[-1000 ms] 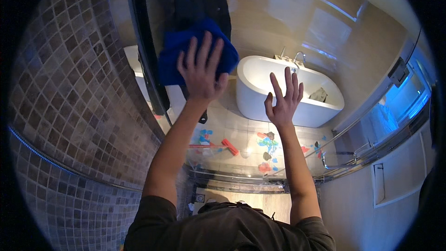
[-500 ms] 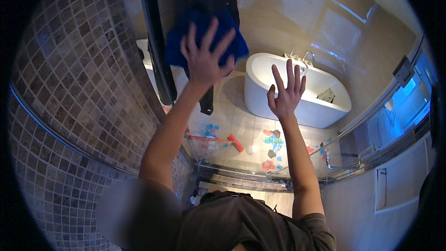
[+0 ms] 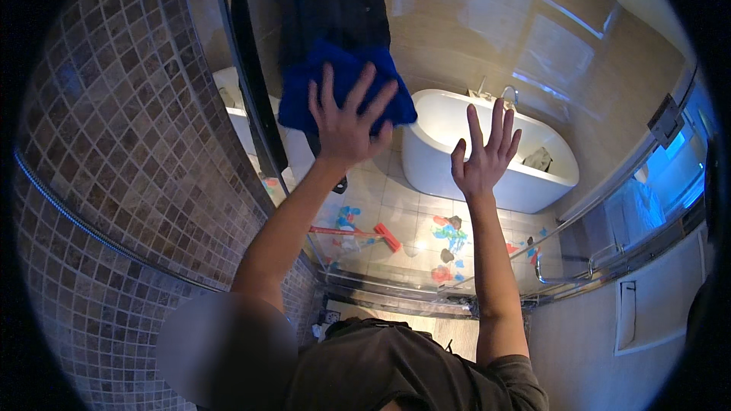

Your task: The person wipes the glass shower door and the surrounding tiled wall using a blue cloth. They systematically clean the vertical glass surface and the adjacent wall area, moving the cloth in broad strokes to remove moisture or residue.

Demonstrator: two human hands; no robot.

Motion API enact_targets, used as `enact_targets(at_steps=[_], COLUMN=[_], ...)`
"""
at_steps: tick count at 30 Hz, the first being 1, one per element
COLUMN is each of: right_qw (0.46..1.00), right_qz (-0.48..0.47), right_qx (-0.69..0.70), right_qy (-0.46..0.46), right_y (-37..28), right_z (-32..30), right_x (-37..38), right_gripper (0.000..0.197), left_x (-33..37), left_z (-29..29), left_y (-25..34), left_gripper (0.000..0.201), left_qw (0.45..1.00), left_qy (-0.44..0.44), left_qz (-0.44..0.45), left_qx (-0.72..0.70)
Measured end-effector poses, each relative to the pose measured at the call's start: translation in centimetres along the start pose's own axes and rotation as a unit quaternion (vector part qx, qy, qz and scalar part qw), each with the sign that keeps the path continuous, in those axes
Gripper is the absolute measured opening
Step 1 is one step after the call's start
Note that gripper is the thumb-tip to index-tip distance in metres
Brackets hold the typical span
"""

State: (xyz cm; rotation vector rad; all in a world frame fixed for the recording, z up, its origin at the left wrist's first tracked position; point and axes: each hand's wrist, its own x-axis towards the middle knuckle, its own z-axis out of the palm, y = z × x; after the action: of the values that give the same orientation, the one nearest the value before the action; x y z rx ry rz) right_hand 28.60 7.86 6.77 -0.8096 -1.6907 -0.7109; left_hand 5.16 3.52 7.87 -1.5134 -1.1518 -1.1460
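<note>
The left hand [image 3: 346, 135], fingers spread, lies flat over the blue cloth [image 3: 298, 103], left of the tub [image 3: 432, 171]; the right hand [image 3: 483, 170] is raised, open and empty; with no fingers curled round it, the cloth could slip if palm pressure eases.

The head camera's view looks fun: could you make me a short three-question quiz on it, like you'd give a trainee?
1. Multiple choice: which hand is spread over the blue cloth? A) left, B) right, C) both.
2. True or false: the right hand is clenched in a fist.
3. Where does the crumpled grey item lie?

Key:
1. A, the left hand.
2. False; the right hand has its fingers spread.
3. Inside the white bathtub.
</note>
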Motion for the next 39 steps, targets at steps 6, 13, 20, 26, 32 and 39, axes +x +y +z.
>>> enact_targets(at_steps=[6,13,20,26,32,39], right_qw=[1.0,1.0,0.999,0.998,0.997,0.997], right_qz=[-0.008,-0.007,-0.006,0.0,0.008,0.005], right_qx=[-0.005,-0.004,0.007,0.003,0.005,0.003], right_qy=[0.001,-0.01,-0.044,-0.066,-0.083,-0.079], right_y=[0.1,0.0,-0.1,-0.1,-0.4,-0.4], right_z=[0.2,0.4,0.1,-0.3,-0.7,-0.4], right_x=[0.1,0.1,-1.1,-1.7,-1.6,-1.7], right_gripper=[0.057,0.055,0.058,0.057,0.056,0.058], left_x=[-6.8,0.2,11.1,9.2,3.5,-2.4], left_z=[1.5,-0.1,-1.3,-0.7,-0.1,1.2], left_y=[1.5,0.3,-0.8,0.4,2.4,3.2], left_gripper=[0.05,0.051,0.053,0.054,0.051,0.049], left_qw=[0.999,0.999,0.996,0.998,1.0,0.999], left_qy=[-0.022,-0.025,0.064,0.049,-0.004,-0.029], left_qz=[0.042,0.047,0.044,0.03,0.012,0.03], left_qx=[0.004,0.013,0.031,0.022,0.002,-0.004])
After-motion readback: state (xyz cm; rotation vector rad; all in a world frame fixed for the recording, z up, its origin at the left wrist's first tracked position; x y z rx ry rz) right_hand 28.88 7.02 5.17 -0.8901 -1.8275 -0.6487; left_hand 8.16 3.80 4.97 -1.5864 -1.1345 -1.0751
